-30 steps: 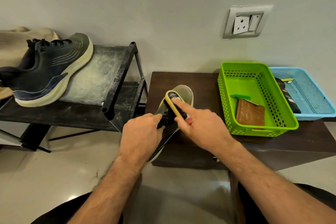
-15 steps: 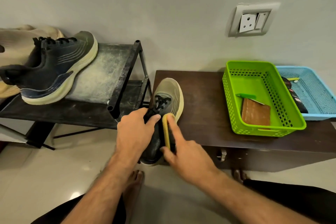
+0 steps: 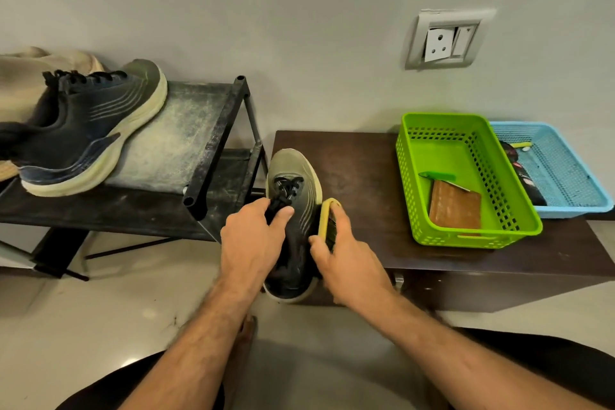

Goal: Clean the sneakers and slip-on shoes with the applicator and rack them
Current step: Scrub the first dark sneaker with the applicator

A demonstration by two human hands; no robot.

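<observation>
Two hands [image 3: 253,243] [image 3: 349,263] grip sneaker [image 3: 293,176] and applicator [image 3: 327,220].

Your forearms are bare and hairy, with no sleeves, watch or rings on your left hand [image 3: 250,243] or right hand [image 3: 349,263]. Below them, your dark trousers [image 3: 532,366] cover both knees, and one foot [image 3: 244,339] is bare.

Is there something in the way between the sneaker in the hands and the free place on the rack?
Nothing visible. The sneaker stands right beside the rack, whose shelf next to the other sneaker is bare.
</observation>
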